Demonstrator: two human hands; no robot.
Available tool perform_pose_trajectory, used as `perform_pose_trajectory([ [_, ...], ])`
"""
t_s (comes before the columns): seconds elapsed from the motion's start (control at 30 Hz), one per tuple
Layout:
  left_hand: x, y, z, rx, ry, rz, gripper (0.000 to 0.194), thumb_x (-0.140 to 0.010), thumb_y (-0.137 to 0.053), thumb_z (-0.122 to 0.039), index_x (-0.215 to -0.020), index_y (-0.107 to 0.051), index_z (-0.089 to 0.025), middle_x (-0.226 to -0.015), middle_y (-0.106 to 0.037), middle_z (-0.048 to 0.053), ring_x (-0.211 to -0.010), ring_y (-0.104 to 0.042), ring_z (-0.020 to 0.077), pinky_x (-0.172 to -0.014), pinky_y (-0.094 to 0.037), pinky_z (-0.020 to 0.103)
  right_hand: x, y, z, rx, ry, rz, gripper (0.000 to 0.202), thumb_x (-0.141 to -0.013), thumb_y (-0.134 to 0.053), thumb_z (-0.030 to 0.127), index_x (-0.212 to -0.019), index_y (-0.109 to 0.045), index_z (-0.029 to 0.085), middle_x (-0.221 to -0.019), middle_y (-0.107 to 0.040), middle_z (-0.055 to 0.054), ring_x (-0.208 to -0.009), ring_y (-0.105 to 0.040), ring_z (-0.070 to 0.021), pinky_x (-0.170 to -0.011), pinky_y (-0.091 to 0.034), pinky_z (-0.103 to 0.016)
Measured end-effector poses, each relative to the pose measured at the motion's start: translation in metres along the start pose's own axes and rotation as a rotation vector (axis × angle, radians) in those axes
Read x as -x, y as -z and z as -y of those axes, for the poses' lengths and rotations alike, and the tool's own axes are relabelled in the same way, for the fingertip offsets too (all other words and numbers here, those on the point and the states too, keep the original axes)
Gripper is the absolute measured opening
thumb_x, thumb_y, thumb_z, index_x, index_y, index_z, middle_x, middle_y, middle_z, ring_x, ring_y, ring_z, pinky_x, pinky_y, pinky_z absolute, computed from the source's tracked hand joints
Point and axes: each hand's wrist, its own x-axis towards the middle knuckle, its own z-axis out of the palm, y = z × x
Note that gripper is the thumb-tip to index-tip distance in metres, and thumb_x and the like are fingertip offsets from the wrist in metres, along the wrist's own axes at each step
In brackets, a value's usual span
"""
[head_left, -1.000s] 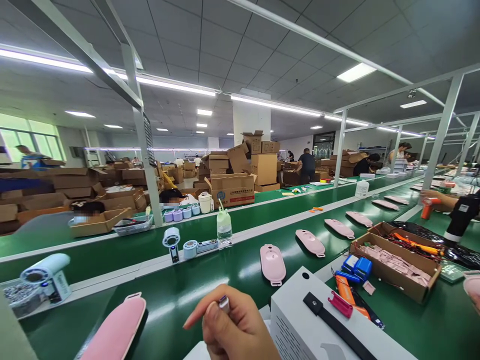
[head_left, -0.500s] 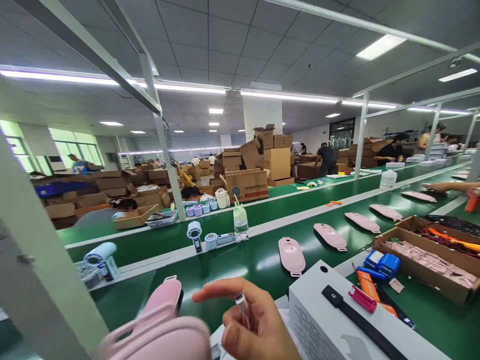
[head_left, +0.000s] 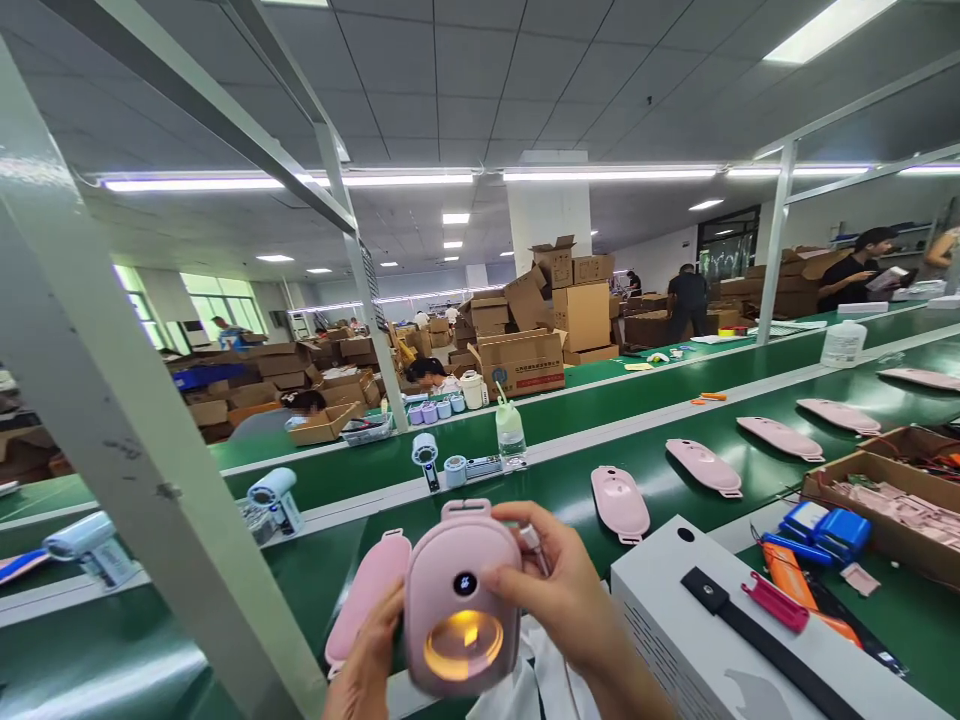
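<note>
I am now holding up the pink device (head_left: 463, 590), its round window glowing amber, in front of the white box (head_left: 697, 640); left hand (head_left: 367, 665) gripping underneath, right hand (head_left: 566, 590) pinching a small plug (head_left: 531, 540) beside it.

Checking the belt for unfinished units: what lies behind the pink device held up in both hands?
Behind the pink device, another pink unit lies on the green belt. Its right side is hidden by the device and the left hand.

Pink shells (head_left: 619, 500) lie along the green conveyor (head_left: 660, 480); white box (head_left: 675, 640) nearby; cardboard cartons (head_left: 577, 310) stacked behind.
</note>
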Motion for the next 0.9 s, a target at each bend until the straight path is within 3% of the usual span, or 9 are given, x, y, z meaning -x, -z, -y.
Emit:
perform_pose_trajectory([
  [0.07,-0.015,-0.006,0.011,-0.259,0.037,-0.024,0.047,-0.089,-0.048,-0.037,-0.125,-0.062,-0.009,-0.143,-0.047,0.014,-0.137,-0.036,0.0336,-0.116,-0.029,0.045,-0.001,0.004,0.003,0.041,0.079,-0.069,0.037,-0.063,-0.077,0.015,-0.098,-0.066,0.017,-0.079,-0.07,0.0,-0.07,-0.061,-0.0152,-0.068,-0.049,-0.025],
  [0.13,-0.023,-0.012,0.02,-0.528,0.076,-0.065,0.044,-0.087,-0.046,-0.011,-0.13,-0.058,-0.007,-0.146,-0.041,0.02,-0.141,-0.018,0.0469,-0.112,-0.026,0.059,-0.001,0.007,0.005,0.072,0.121,-0.104,0.034,-0.066,-0.075,0.015,-0.099,-0.065,0.017,-0.08,-0.07,0.0,-0.072,-0.063,-0.0153,-0.069,-0.051,-0.025],
  [0.2,-0.027,-0.018,0.027,-0.746,0.091,-0.057,0.056,-0.087,-0.031,0.003,-0.134,-0.055,-0.015,-0.148,-0.038,0.02,-0.138,-0.018,0.0524,-0.102,-0.036,0.064,-0.001,0.008,0.006,0.096,0.129,-0.118,0.033,-0.068,-0.073,0.015,-0.099,-0.064,0.018,-0.08,-0.07,0.0,-0.072,-0.064,-0.0159,-0.068,-0.052,-0.024],
  [0.3,-0.031,-0.021,0.031,-0.962,0.12,0.021,0.064,-0.087,-0.027,0.008,-0.135,-0.051,-0.028,-0.144,-0.044,0.02,-0.116,-0.057,0.0407,-0.079,-0.055,0.051,0.0,0.007,0.007,0.136,0.114,-0.112,0.034,-0.067,-0.073,0.017,-0.099,-0.064,0.019,-0.082,-0.07,-0.001,-0.074,-0.065,-0.0186,-0.067,-0.053,-0.026],
  [0.4,-0.035,-0.009,0.024,-1.038,0.112,0.118,0.058,-0.089,-0.026,0.008,-0.133,-0.054,-0.018,-0.118,-0.065,0.017,-0.085,-0.071,0.0238,-0.069,-0.058,0.038,-0.001,0.006,0.006,0.147,0.081,-0.093,0.035,-0.066,-0.072,0.016,-0.1,-0.063,0.02,-0.081,-0.069,0.0,-0.074,-0.066,-0.0195,-0.066,-0.052,-0.027],
  [0.5,-0.039,0.014,0.004,-0.974,0.079,0.185,0.05,-0.089,-0.023,0.006,-0.116,-0.062,-0.01,-0.093,-0.072,0.011,-0.081,-0.071,0.022,-0.074,-0.056,0.039,-0.004,0.006,0.0,0.129,0.071,-0.085,0.036,-0.065,-0.07,0.014,-0.1,-0.061,0.02,-0.081,-0.069,0.0,-0.074,-0.064,-0.0191,-0.066,-0.05,-0.027],
  [0.63,-0.048,0.046,-0.032,-0.754,0.148,0.159,0.041,-0.096,-0.027,-0.019,-0.115,-0.062,-0.016,-0.11,-0.069,0.014,-0.093,-0.067,0.0339,-0.076,-0.05,0.048,-0.014,0.01,-0.011,0.11,0.078,-0.101,0.037,-0.063,-0.07,0.014,-0.098,-0.06,0.019,-0.077,-0.066,0.001,-0.07,-0.06,-0.0176,-0.064,-0.046,-0.026],
  [0.77,-0.045,0.073,-0.051,-0.298,0.355,-0.019,0.051,-0.078,-0.04,-0.058,-0.105,-0.067,-0.024,-0.106,-0.072,0.008,-0.105,-0.064,0.035,-0.09,-0.048,0.046,-0.024,0.02,-0.02,0.081,0.061,-0.147,0.037,-0.062,-0.072,0.016,-0.097,-0.058,0.02,-0.066,-0.059,0.006,-0.061,-0.051,-0.0132,-0.058,-0.038,-0.022],
  [0.9,-0.009,0.079,-0.042,0.205,0.338,-0.278,0.063,-0.069,-0.037,-0.078,-0.095,-0.056,-0.024,-0.118,-0.069,0.006,-0.119,-0.059,0.0251,-0.087,-0.054,0.033,-0.036,0.036,-0.033,0.053,-0.004,-0.201,0.042,-0.065,-0.075,0.015,-0.101,-0.054,0.021,-0.058,-0.048,0.011,-0.052,-0.044,-0.0091,-0.05,-0.031,-0.018],
])
